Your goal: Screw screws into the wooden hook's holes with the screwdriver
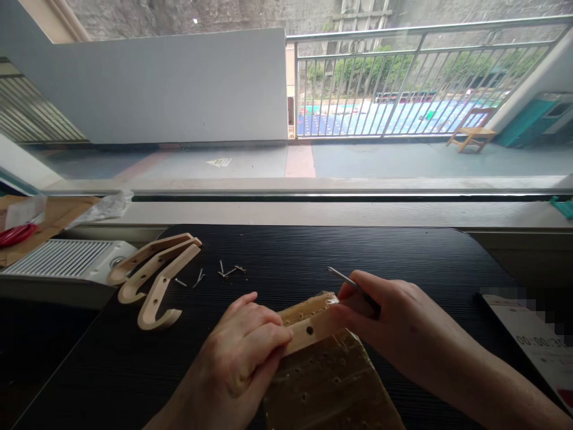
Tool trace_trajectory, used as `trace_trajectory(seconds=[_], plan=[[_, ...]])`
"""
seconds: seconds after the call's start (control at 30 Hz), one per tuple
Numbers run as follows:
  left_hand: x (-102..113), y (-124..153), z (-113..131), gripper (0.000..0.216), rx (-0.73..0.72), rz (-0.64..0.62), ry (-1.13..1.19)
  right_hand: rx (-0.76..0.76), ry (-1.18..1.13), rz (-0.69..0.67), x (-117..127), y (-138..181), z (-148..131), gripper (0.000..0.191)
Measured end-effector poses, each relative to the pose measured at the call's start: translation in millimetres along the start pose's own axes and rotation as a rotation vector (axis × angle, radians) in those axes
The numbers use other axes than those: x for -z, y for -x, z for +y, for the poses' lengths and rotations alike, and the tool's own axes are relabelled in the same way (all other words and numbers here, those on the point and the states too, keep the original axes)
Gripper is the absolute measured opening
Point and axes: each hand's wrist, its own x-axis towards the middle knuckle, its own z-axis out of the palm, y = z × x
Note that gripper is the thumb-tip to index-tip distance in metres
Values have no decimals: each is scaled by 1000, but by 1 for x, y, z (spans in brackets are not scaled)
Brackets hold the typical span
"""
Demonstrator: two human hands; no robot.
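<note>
A wooden piece with a dark screw hole (pixel 310 330) lies across the top end of a box wrapped in brown tape (pixel 329 382), whose surface is dotted with small holes. My left hand (pixel 244 346) grips the wooden piece at its left end, fingers closed around it. In my right hand (pixel 380 307) is a screwdriver (pixel 347 278), its metal tip pointing up and left, away from the wood. The same hand's fingers touch the right end of the wooden piece and hide it. Three wooden hooks (pixel 157 292) rest at the left of the table, beside several loose screws (pixel 228 272).
The black table (pixel 286 251) stands against a window sill (pixel 313 212). On the left are a white slatted radiator (pixel 67 257), a red cable (pixel 18 234) and clear plastic (pixel 105 206). A flat device with a digit display (pixel 532 340) lies at the right edge.
</note>
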Motion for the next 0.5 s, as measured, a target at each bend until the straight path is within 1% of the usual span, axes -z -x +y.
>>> trace_trajectory(seconds=[0.23,0.3,0.4,0.5], plan=[[-4,0,5,26,27,63,8,-3,9,-8,4,3,-4,14],[-6,2,6,28,76,73,1,-6,3,-8,5,2,-5,14],[-8,6,6,31,197,98,4,-9,7,-4,5,1,-6,15],[-9,8,6,17,280,84,68,-14,22,2,4,0,-6,14]])
